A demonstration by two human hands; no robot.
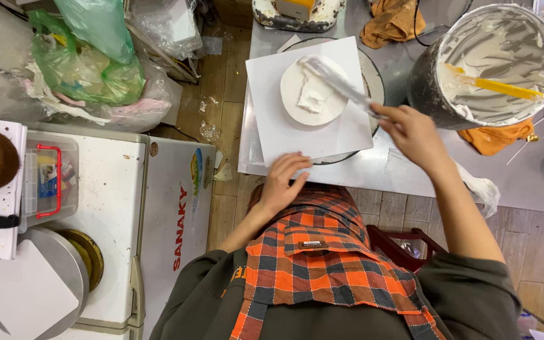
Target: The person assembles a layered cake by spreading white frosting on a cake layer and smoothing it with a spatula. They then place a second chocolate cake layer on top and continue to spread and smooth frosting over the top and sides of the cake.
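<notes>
Head view | right hand [410, 129] grips spatula [341, 85], spreading cream on round cake [313, 91], centred on white board [284, 129] | left hand [284, 182] open, flat on board edge | next likely: even strokes, steady board.

The left hand [284, 182] is laid flat, palm down, with the fingers spread and pointed forward; its forearm is bent in close to the body. The right hand [410, 129] is held further out, the arm extended and bare to the elbow, the fingers curled shut around a thin handle.
</notes>
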